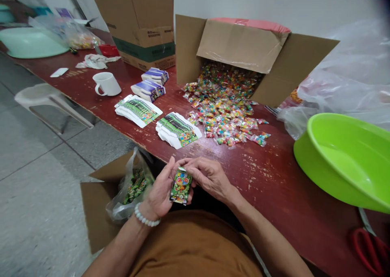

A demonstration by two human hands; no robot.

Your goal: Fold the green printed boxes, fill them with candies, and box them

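A small green printed candy box (181, 186) is upright in my left hand (163, 187), whose fingers wrap round it from behind. The fingers of my right hand (210, 177) are bent and pressed at the box's top end; the fingertips are partly hidden. Just beyond my hands lie two fanned stacks of flat green cartons, a nearer stack (178, 130) and a farther stack (139, 109). A spread of small clear-wrapped colourful candies (225, 118) spills onto the red table from a tipped cardboard box (240, 45).
On the table (262, 183) stand a green basin (323, 163), a white mug (107, 84), purple cartons (149, 90) and a tall cardboard box (143, 25). Red-handled scissors (367, 248) lie at right. Below left, an open box (99, 212) holds a bag of green packs (135, 185). A stool (45, 96) stands beyond.
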